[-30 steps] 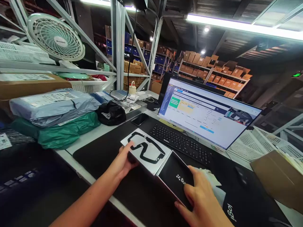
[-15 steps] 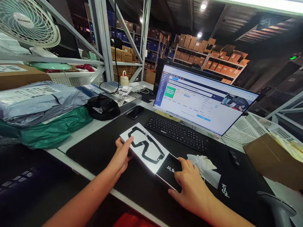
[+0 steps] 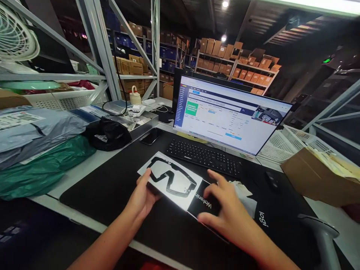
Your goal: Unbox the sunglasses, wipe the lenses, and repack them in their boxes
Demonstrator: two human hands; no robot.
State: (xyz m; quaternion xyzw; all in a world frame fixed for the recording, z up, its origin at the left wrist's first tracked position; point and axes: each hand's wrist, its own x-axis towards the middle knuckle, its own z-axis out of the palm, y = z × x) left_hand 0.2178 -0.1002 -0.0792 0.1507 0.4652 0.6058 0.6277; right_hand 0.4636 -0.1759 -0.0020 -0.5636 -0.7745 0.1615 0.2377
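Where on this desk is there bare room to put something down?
The black mat is bare left of the box, between the phone and the left hand. Another bare stretch lies between the mouse and the scanner. It is crowded with parcels on the left and the keyboard in the middle.

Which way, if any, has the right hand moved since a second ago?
Yes. The right hand has moved forward over the black end of the box, toward the keyboard; its fingers now nearly reach the keyboard's front edge.
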